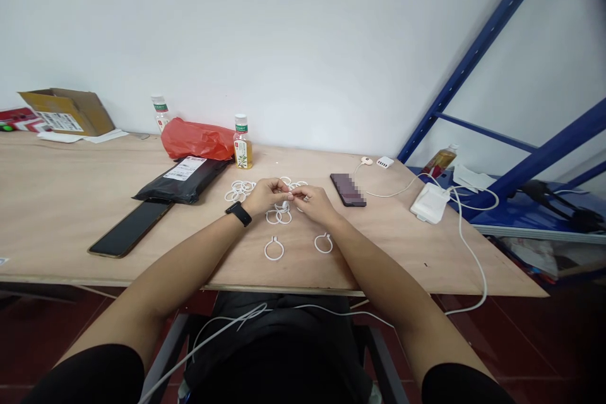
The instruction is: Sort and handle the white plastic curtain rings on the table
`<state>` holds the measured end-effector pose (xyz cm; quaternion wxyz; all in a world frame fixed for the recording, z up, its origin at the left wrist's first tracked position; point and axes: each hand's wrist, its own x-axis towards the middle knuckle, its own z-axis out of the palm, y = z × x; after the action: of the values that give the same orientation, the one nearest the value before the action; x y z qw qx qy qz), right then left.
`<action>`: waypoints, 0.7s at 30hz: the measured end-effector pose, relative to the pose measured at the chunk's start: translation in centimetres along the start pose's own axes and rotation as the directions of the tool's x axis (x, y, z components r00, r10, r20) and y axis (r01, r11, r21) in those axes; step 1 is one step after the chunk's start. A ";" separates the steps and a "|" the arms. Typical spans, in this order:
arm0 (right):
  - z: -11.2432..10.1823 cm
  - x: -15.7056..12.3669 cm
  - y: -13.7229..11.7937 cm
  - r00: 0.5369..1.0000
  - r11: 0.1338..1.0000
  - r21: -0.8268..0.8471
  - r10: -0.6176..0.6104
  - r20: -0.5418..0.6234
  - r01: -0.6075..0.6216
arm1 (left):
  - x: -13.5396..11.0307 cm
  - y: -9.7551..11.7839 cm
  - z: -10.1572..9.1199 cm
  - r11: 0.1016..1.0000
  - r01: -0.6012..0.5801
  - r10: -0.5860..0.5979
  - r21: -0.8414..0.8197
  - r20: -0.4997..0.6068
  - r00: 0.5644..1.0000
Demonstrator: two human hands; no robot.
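Observation:
My left hand [266, 194], with a black watch on its wrist, and my right hand [312, 201] meet over the wooden table [57, 202], fingers pinched together on a small white plastic ring [283, 205] between them. Several more white rings [242, 189] lie in a pile just beyond and under my hands. Two separate white rings lie nearer to me: one ring [274, 249] on the left and another ring [323, 243] on the right.
A black phone [130, 228] lies at the left front, a black parcel [182, 179], a red bag [196, 139] and a yellow drink bottle [242, 142] behind it. A second phone [348, 189], a white charger [430, 203] with cables and a blue rack [497, 25] are at the right. A cardboard box [69, 110] sits far left.

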<state>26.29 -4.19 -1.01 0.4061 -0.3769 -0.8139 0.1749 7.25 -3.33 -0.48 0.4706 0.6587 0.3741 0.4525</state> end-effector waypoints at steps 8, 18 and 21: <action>0.0 0.0 0.1 0.996 0.997 0.070 0.050 -0.071 -0.045 | -0.1 0.1 -0.2 0.999 0.016 -0.015 -0.032 0.044 0.999; -0.3 0.0 -0.3 0.999 0.997 0.073 0.019 -0.043 -0.016 | -0.1 0.0 -0.2 0.999 -0.045 0.045 0.030 0.001 0.999; -0.3 0.0 -0.4 0.998 0.999 0.051 0.012 -0.058 -0.009 | -0.2 0.0 -0.3 0.993 -0.061 0.062 0.104 -0.005 0.998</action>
<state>26.33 -4.42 -0.63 0.4381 -0.3757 -0.7951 0.1863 6.91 -3.40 -0.46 0.4200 0.6915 0.3787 0.4494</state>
